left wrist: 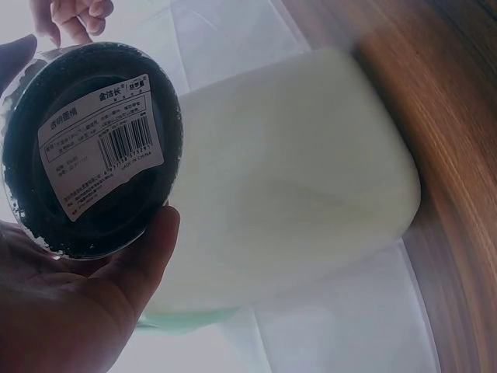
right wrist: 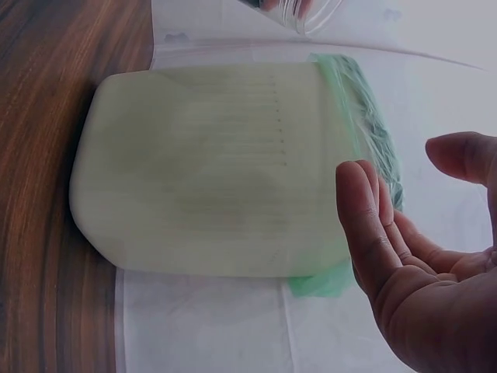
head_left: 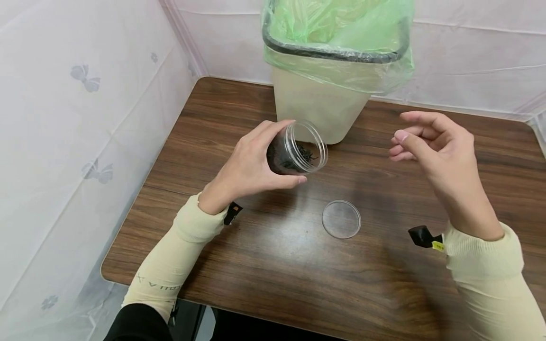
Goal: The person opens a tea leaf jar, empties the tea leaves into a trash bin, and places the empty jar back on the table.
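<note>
Presently, jar [head_left: 279, 158]: is slanting above the bench [head_left: 264, 265] near the bin [head_left: 317, 104]; the left hand [head_left: 251, 163] is gripping it.
Lid [head_left: 341, 219]: is lying on the bench, so opening is looking done.
Dark shreds [head_left: 304, 156]: are sitting inside the jar, not yet looking emptied.
Right hand [head_left: 443, 149]: is hovering well apart, fingers relaxed, holding nothing.

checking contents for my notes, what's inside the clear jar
Loose dark shreds show inside the clear jar. Whatever lies behind the left hand and the base label cannot be seen.
</note>
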`<state>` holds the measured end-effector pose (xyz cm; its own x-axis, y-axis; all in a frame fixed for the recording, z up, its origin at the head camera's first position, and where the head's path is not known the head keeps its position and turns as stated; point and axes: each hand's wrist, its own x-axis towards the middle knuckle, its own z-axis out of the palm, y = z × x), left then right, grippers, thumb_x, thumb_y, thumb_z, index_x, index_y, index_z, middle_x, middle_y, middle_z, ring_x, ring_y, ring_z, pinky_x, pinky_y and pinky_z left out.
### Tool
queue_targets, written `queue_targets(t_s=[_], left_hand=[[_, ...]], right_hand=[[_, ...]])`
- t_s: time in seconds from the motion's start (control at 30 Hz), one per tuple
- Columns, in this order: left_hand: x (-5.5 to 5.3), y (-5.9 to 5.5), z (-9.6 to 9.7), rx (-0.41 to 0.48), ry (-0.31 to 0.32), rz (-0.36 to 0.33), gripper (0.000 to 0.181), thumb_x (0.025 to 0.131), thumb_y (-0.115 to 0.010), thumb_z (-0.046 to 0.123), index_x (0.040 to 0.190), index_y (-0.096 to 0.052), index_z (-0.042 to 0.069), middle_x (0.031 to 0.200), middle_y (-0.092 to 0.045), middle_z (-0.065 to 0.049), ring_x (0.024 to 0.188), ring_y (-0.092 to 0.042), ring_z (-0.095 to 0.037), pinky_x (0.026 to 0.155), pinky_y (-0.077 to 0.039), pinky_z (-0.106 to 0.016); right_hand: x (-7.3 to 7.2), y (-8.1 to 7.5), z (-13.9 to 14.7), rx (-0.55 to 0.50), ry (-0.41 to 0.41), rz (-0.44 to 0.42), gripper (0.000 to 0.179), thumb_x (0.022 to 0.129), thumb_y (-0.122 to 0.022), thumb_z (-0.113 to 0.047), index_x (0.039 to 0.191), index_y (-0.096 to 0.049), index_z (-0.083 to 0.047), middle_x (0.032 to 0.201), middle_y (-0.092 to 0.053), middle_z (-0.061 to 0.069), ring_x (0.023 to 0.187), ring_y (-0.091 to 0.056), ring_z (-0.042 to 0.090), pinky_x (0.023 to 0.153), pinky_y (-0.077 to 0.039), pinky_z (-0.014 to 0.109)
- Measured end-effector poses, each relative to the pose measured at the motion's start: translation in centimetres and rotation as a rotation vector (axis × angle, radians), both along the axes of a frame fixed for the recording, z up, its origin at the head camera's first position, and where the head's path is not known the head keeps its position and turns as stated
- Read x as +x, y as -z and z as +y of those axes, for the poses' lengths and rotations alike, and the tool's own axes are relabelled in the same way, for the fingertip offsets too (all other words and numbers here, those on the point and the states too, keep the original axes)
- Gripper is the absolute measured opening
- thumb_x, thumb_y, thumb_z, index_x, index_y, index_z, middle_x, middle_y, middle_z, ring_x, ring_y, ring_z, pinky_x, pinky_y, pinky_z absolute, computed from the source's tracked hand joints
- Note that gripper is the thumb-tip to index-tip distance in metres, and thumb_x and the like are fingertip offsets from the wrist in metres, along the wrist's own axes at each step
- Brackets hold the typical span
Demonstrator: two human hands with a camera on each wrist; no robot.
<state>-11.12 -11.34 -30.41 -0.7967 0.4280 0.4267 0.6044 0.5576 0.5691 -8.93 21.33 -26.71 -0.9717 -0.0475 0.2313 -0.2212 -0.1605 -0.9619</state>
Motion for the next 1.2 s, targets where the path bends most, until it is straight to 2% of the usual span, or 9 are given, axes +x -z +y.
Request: queue_targets(t_s=[0.67,1.0,1.2], left_hand=[[-0.2,-0.7,-0.1,0.022,-0.019,0.021,0.095,0.064,-0.089,0.055,0.143,-0.054,0.016,0.118,-0.059,0.004,0.106,-0.058,-0.009,0.091,-0.047,-0.035],[-0.4,-1.4,-0.2,0.037,-0.01,0.036,0.096,0.064,-0.089,0.055,0.143,-0.054,0.015,0.12,-0.06,0.004,0.109,-0.057,-0.009,0.092,-0.047,-0.035],[-0.7,-1.8,-0.1,0.051,0.003,0.052,0.095,0.063,-0.09,0.054,0.142,-0.055,0.013,0.121,-0.061,0.004,0.11,-0.057,-0.009,0.094,-0.047,-0.035]], right_hand=[[-1.4,-1.9,0.1,-0.029,0.023,-0.002,0.034,0.088,-0.07,0.009,0.12,-0.063,0.012,0.085,-0.068,0.021,0.067,-0.069,0.027,0.063,-0.059,0.034],[-2.1,-2.5,0.4,-0.032,0.031,-0.038,0.036,0.087,-0.072,0.006,0.122,-0.064,0.01,0.084,-0.066,0.022,0.066,-0.069,0.029,0.064,-0.059,0.035],[-2.5,-2.8,0.6,-0.083,0.018,-0.059,0.038,0.087,-0.072,0.007,0.124,-0.062,0.011,0.083,-0.066,0.022,0.066,-0.071,0.031,0.064,-0.058,0.036]])
